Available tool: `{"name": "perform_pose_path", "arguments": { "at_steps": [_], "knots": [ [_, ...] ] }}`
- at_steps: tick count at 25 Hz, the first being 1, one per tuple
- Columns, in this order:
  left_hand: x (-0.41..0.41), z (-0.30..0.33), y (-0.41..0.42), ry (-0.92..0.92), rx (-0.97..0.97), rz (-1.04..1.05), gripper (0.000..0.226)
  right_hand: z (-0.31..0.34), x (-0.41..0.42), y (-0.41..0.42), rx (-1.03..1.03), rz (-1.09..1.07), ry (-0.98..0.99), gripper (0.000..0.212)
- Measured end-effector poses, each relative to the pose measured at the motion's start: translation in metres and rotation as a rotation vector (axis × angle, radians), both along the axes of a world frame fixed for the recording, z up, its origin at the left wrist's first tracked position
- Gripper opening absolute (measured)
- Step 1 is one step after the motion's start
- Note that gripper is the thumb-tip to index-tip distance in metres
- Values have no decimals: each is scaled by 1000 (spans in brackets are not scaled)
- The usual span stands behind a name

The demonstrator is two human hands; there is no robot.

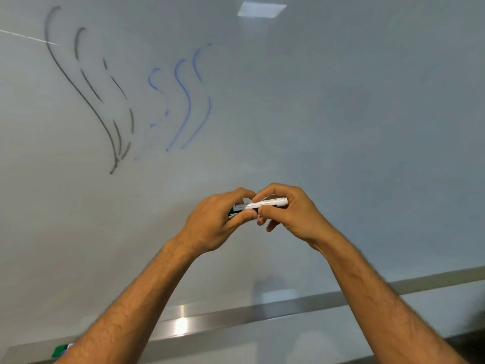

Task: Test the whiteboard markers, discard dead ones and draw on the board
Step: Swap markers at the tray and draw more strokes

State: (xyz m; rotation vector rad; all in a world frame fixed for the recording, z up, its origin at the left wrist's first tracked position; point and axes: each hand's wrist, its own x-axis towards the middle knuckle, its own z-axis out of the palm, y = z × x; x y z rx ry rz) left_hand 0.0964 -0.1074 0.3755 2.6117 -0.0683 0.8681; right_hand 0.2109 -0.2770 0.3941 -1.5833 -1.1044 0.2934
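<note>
marker handling: uncapping in front of the board

the marker is held level between both hands, in front of the lower middle of the whiteboard. the left hand curls its fingers and thumb round the green-capped end; the right hand pinches the white barrel between thumb and curled fingers. the two thumbs almost touch at mid-barrel.

handling notes (judged, not measured): the marker is likely light and rigid, with a smooth plastic barrel that can slip under a loose pinch. grip the barrel with one hand and the cap with the other, then pull straight apart along the axis; the present grip suits that. the felt tip is probably the one delicate part, so keep fingers off it.

test strokes on the board: black curves at upper left, and blue curves beside them, partly broken.

containers: the metal tray along the board's lower edge carries a green-ended item at far left, mostly hidden by the left forearm. no discard bin is visible.
</note>
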Motion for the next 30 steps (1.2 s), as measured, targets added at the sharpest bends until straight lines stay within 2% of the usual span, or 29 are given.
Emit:
{"name": "perform_pose_path", "arguments": {
  "at_steps": [2, 5, 8, 13, 17, 23, 27, 30],
  "knots": [
    [15, -14, -16, 17, 6, -12, 30, -12, 12, -14, -14, -13, 12, 7],
    [34, -34, -39, 41, 30, 29, 27, -34, 26, -30, 13, -58, 119, 18],
    [47, -57, -64, 106, 29, 67, 26, -58, 37, -43, 31, -100, 186, 15],
    [64, -96, -89, 222, 34, 31, 24, -95, 52, -67, -18, -106, 270, 12],
    [76, -137, -90, 321, 7, -33, 24, -147, 59, -81, -74, -114, 409, 16],
    [94, -246, -90, 536, -234, -163, 22, -262, 62, -101, -203, -212, 609, 17],
    [97, -339, -101, 622, -247, -234, 24, -355, 61, -118, -312, -237, 694, 22],
    [94, -416, -102, 758, -320, -226, 25, -431, 56, -131, -386, -334, 787, 23]
  ]
}}
